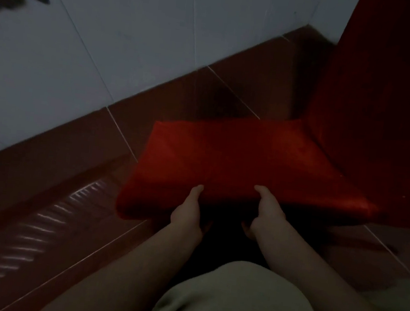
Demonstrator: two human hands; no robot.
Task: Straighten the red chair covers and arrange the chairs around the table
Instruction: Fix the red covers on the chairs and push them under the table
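Here your left hand and right hand both pinch the front edge of the red chair cover, thumbs on top, fingers hidden beneath. The seat looks fairly smooth; the chair sits by the wall, no table visible, so arranging remains.

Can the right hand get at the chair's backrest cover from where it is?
Probably yes: the right hand grips the seat cover edge, and nothing lies between it and the backrest.
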